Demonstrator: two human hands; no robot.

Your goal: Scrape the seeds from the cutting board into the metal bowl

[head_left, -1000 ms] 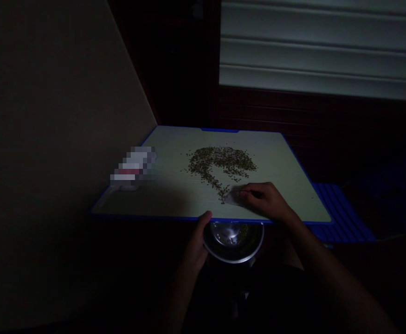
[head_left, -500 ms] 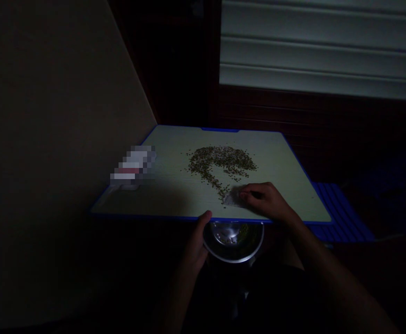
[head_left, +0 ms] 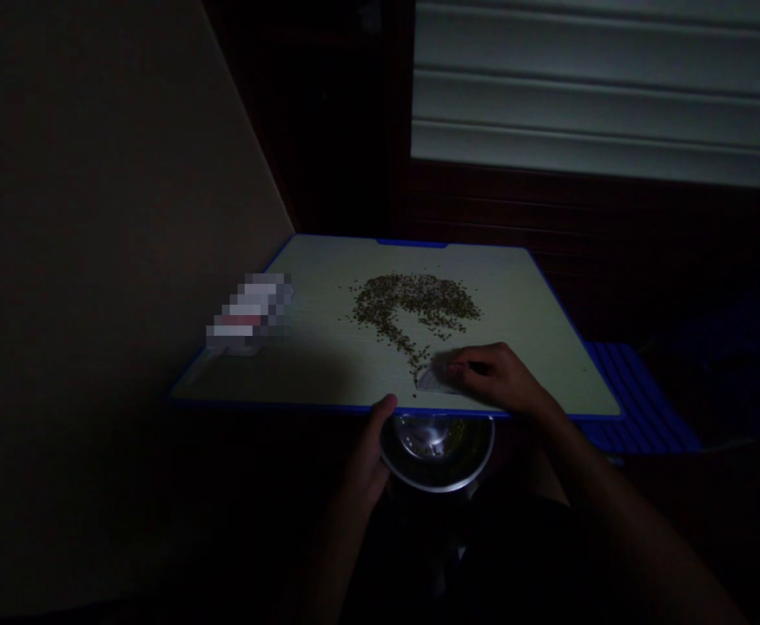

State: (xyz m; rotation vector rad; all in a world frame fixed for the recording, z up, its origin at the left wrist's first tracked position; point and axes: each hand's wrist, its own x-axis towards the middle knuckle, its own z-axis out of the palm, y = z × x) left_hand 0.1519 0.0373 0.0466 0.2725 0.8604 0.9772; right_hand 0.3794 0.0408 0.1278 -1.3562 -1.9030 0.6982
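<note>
My right hand (head_left: 498,375) rests on a pale folding table (head_left: 314,260) with a blue rim. Its fingers are closed on a clear, rounded plastic piece with fine markings, which looks like a protractor (head_left: 432,379). Small brownish-green seeds (head_left: 412,299) lie in a curved heap, with a thin trail running down to the protractor. Below the table's near edge, my left hand (head_left: 373,451) grips the side of a shiny metal bowl (head_left: 441,488), its thumb up against the table rim. Some greenish seeds show inside the bowl.
A pixelated white and red item (head_left: 249,312) lies at the table's left side. A wall (head_left: 106,217) stands close on the left. Blue slatted plastic (head_left: 640,395), perhaps a stool, is beyond the right edge. The room is very dark.
My right hand and the protractor have shifted very slightly toward the near edge, with a few trail seeds moving that way. My left hand and the bowl stay put.
</note>
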